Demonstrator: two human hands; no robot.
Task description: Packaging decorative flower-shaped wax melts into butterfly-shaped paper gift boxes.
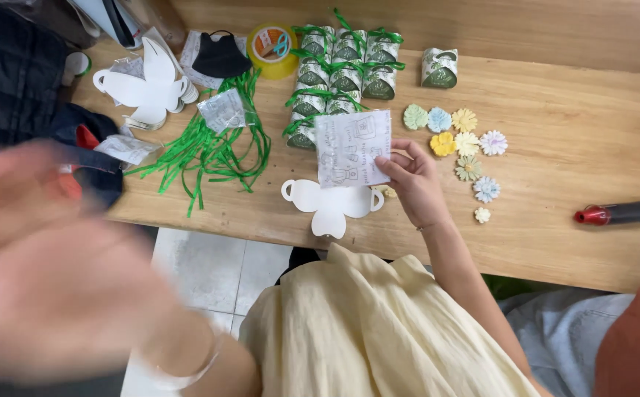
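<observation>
My right hand (412,180) pinches the lower right corner of a small white printed sheet (352,147) and holds it up over the wooden table (555,95). Just below the sheet a flat white box cutout (331,202) lies near the table's front edge. My left hand (55,257) is raised close to the camera at the lower left. It is badly blurred, its fingers look spread, and nothing shows in it. Finished small boxes tied with green ribbon (342,73) stand behind the sheet.
Loose green ribbons (209,151), a clear packet (223,110), a stack of white cutouts (147,84), a tape roll (272,50) and a black mask (220,53) lie at the left. Paper flowers (467,147) and a red-tipped glue gun (621,213) lie at the right.
</observation>
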